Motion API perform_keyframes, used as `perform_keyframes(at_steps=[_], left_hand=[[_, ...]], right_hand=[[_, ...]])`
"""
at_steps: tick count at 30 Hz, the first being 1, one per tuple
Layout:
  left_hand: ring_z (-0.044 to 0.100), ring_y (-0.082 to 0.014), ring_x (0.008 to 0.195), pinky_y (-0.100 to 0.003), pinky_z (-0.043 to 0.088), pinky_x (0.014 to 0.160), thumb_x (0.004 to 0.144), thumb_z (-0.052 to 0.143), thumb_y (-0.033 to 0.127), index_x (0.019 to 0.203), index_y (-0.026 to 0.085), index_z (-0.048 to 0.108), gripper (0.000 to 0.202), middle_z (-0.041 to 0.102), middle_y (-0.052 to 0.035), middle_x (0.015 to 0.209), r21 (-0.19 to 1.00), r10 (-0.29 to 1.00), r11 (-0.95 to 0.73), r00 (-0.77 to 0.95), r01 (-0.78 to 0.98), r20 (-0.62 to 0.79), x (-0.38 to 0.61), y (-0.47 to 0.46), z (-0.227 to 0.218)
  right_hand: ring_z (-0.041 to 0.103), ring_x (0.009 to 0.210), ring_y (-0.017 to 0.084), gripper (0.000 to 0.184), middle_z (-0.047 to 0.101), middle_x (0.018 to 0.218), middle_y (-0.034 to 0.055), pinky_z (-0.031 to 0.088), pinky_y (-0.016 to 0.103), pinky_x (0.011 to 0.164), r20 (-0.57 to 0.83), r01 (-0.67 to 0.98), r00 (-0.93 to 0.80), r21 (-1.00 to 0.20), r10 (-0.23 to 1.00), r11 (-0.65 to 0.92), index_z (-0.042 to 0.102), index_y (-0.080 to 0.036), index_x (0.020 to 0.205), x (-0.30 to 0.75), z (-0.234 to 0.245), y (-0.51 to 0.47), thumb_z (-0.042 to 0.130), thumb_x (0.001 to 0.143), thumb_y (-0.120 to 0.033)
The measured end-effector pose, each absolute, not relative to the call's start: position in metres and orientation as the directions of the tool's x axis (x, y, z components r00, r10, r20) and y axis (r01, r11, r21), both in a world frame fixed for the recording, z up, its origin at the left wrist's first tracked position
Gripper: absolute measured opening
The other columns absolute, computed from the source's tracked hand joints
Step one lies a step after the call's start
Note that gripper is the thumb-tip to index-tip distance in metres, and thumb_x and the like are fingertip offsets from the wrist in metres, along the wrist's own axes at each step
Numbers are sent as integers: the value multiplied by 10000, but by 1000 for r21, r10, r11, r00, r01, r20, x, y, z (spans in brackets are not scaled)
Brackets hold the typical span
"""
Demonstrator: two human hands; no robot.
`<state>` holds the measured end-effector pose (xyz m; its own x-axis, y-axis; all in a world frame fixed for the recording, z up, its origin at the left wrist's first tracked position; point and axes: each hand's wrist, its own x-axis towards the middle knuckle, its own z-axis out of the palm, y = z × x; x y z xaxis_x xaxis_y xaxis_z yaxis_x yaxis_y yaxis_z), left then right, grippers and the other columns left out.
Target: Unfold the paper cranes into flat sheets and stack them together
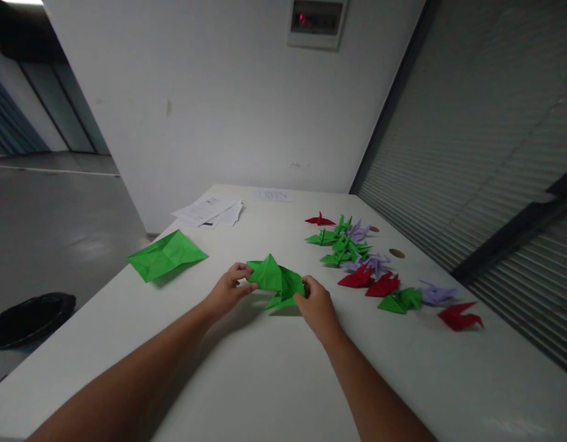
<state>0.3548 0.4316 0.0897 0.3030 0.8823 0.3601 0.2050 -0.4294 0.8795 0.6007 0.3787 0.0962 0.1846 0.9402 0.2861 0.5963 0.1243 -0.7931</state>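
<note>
Two bare hands meet on one half-folded green paper (276, 279), which sits near the middle of the white table (265, 380), its peak pointing up toward twelve o'clock. The left hand (228, 290) pinches the piece at its nine o'clock edge, thumb under and fingertips over the flap. The right hand (316, 305) nips the four o'clock corner between thumb and forefinger (the fingertips are partly hidden by the paper).

The piece looks very light and thin. It is probably stiff only along its creases and floppy across the open flaps, so it would likely slide on the smooth tabletop unless pressed down. It seems easy to crumple or tear at the points. By this judgement the layered folded edges and corners are the safest places to hold it, with a light pinch and not a squeeze.

At ten o'clock from the piece lies a creased green sheet (166, 255), opened flat. Farther off, toward eleven, are some white printed papers (208, 210). From one to three o'clock runs a scatter of finished paper cranes (352, 245) in green, lilac and red, ending in a red crane (459, 316) well apart at three.
</note>
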Motion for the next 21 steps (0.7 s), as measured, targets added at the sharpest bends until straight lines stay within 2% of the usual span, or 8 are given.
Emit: perform_keyframes(at_steps=[3,8,17,21], left_hand=[[598,-201,937,-269,468,722,815,747,360,833,213,777,150,613,-66,1052,861,857,-445,394,244,331,342,440,95],[607,-213,940,-318,502,836,803,750,344,766,216,774,136,638,-86,1041,800,781,-530,529,280,332,326,451,98],[597,-190,873,-294,520,791,825,711,354,770,193,771,181,632,-105,1089,714,728,-593,627,372,278,308,465,87],[603,-189,900,-326,527,859,817,727,352,842,171,752,184,644,-99,1098,653,701,-639,658,407,276,305,466,84]], right_hand=[[561,547,159,127,608,611,-39,375,236,515,245,571,175,-815,954,105,593,-225,781,601,96,379,517,682,-201],[558,546,154,152,610,616,-45,366,230,512,221,571,131,-814,966,109,605,-221,808,600,91,380,521,686,-189],[497,550,140,80,525,592,-62,324,228,520,226,627,90,-770,970,121,558,-224,741,601,88,381,538,692,-163],[471,552,131,117,481,586,-72,303,227,521,195,606,16,-782,981,145,561,-214,748,600,88,382,526,673,-132]])
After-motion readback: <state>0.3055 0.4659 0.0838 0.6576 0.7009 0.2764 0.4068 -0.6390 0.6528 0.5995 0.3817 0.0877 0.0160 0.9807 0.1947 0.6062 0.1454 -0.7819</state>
